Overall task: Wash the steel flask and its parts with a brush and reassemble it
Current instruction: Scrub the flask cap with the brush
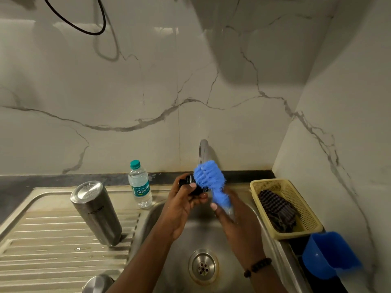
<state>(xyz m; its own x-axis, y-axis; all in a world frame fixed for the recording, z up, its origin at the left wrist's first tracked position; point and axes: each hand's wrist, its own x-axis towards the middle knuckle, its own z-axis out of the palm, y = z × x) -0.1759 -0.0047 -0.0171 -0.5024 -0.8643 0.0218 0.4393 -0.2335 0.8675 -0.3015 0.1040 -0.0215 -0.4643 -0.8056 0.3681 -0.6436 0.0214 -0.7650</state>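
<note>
The steel flask (96, 212) stands upside down on the ribbed drainboard, left of the sink basin (203, 240). Over the basin, my left hand (182, 206) grips a small black flask part (195, 188), mostly hidden by my fingers. My right hand (232, 216) holds the handle of a blue bottle brush (209, 175), whose bristle head lies against the black part. A rounded steel piece (98, 283), perhaps the flask's cap, sits at the bottom edge on the drainboard.
A plastic water bottle (140, 185) stands behind the basin's left corner. The tap (203, 151) rises behind the brush. A yellow basket (285, 206) with a dark cloth sits right of the sink, and a blue plastic mug (330, 254) lies nearer me.
</note>
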